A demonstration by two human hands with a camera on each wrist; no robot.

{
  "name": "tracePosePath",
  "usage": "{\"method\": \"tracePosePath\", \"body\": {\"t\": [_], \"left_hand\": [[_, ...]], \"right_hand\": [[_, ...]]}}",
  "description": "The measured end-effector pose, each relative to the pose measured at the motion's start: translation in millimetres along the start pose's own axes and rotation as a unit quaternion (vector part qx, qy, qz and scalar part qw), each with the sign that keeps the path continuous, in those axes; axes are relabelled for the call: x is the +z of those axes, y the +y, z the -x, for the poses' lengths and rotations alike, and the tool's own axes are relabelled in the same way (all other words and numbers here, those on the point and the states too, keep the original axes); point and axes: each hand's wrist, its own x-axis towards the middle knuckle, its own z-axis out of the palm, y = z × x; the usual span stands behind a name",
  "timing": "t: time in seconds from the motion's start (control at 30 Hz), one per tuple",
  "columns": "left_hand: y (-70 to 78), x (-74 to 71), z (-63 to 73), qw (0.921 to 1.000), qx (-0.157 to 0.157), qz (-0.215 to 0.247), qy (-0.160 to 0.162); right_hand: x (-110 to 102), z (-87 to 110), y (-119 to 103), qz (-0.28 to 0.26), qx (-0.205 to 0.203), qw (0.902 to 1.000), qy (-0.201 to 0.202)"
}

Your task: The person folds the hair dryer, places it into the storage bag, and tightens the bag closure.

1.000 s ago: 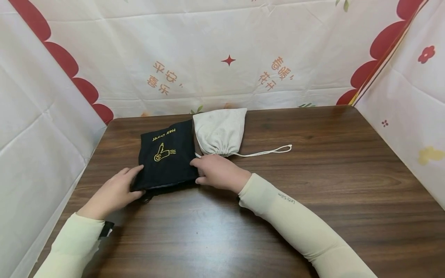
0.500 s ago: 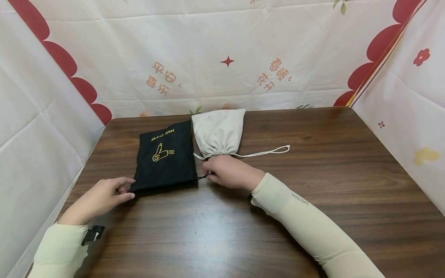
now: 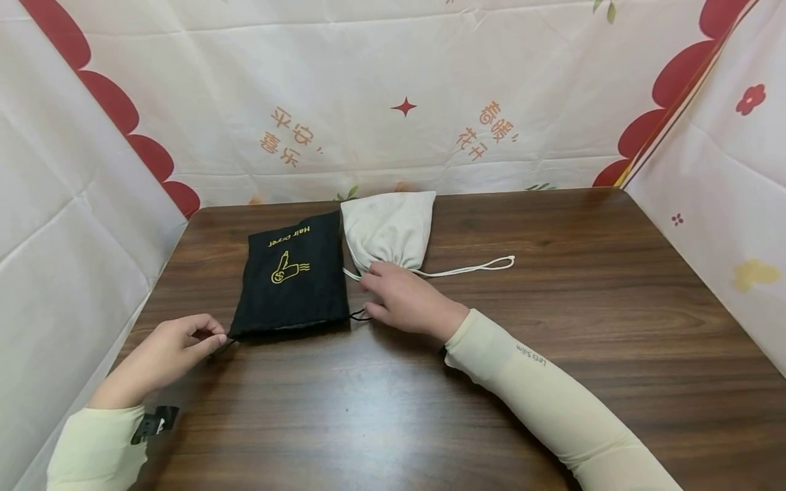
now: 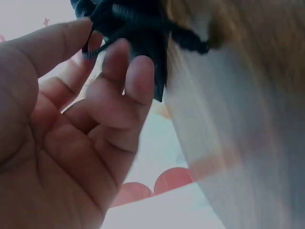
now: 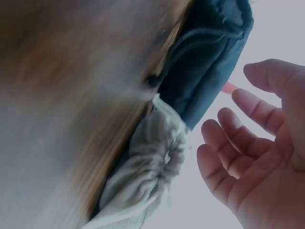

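A black drawstring bag with yellow "Hair Dryer" lettering and a dryer drawing lies flat on the table, mouth toward me. At its near left corner my left hand pinches the black drawstring between thumb and index finger; its knotted end hangs free in the left wrist view. My right hand holds nothing, fingers apart, beside a short loop of black cord at the bag's right corner. Just behind this hand lies an off-white drawstring bag, its gathered neck partly covered in the head view.
The off-white bag's white cord stretches to the right across the brown wooden table. A white cloth backdrop with red scallops and orange writing stands behind the table and at both sides.
My left hand has slid from the black bag's left side to its near corner and taken the drawstring. My right hand drew out the right cord, then let it go.
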Motion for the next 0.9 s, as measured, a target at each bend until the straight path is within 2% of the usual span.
{"method": "tracePosePath", "body": {"t": [0.1, 0.3, 0.43, 0.57, 0.7, 0.8, 0.9], "left_hand": [[1.4, 2.7, -1.6, 0.9999, -0.006, 0.015, 0.000], [4.2, 10.1, -4.9, 0.9979, -0.005, 0.064, -0.009], [3.4, 12.6, -5.1, 0.9988, 0.014, 0.046, 0.008], [0.6, 10.1, -2.3, 0.9996, 0.015, 0.013, 0.022], [-1.8, 4.2, 0.9, 0.9997, 0.004, -0.005, 0.022], [-3.7, 0.8, 2.8, 0.9997, -0.002, -0.011, 0.020], [-5.8, -1.0, 4.8, 0.9995, -0.003, -0.016, 0.026]], "right_hand": [[1.9, -1.8, -6.5, -0.011, -0.007, 0.9999, -0.007], [12.2, -10.5, -15.2, -0.036, 0.019, 0.9959, -0.080], [16.0, -16.7, -14.5, -0.043, 0.011, 0.9944, -0.096], [13.1, -18.3, -11.8, -0.062, 0.010, 0.9950, -0.077], [6.1, -13.7, -6.5, -0.108, 0.033, 0.9934, -0.020], [-0.2, -10.3, -2.7, -0.148, 0.052, 0.9875, 0.017], [-5.3, -7.8, 0.5, -0.186, 0.068, 0.9801, 0.012]]}}
